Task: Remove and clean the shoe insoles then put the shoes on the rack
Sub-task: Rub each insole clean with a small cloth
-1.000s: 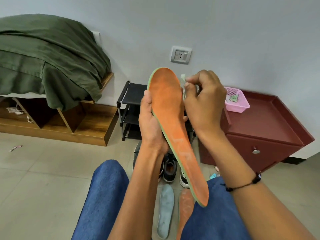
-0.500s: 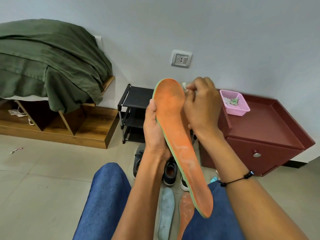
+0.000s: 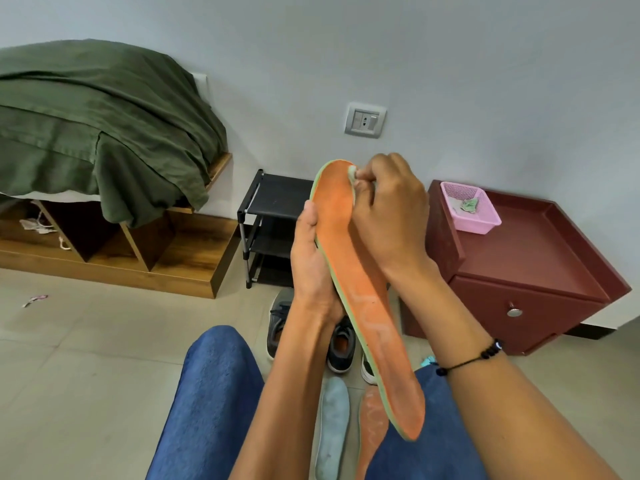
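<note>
Nothing here can be read: the long orange foam insole with a green edge carries pale worn markings near its heel, too faded to make out.

Around the room we see

A pink basket sits at the maroon cabinet's back left corner; a green blanket drapes the bed.

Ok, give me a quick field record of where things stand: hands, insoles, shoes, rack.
left hand: grips the long orange green-edged foam insole from behind
right hand: pinches small pale wipe against insole's toe end
floor insoles: light blue insole, second orange insole
dark sneakers: on floor
black metal shoe rack: no shoes visible on it
</note>
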Tool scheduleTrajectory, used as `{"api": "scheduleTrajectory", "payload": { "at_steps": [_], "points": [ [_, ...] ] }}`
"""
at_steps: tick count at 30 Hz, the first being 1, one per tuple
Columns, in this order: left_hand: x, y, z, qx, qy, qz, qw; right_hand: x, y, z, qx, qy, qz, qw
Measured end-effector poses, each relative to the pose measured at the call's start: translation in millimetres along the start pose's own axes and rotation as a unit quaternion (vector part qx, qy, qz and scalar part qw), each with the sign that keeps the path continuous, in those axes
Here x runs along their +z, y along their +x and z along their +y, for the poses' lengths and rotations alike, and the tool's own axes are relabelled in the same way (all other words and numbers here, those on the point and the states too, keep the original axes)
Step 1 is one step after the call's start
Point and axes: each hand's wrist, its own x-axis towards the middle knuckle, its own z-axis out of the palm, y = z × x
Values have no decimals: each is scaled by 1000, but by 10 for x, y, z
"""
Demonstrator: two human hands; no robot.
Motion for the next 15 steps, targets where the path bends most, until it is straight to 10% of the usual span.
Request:
{"api": "scheduleTrajectory", "payload": {
  "at_steps": [15],
  "points": [
    [-18,-25,-15,12,-27,-13,999,33,15,-42,-10,30,8,999]
  ]
}}
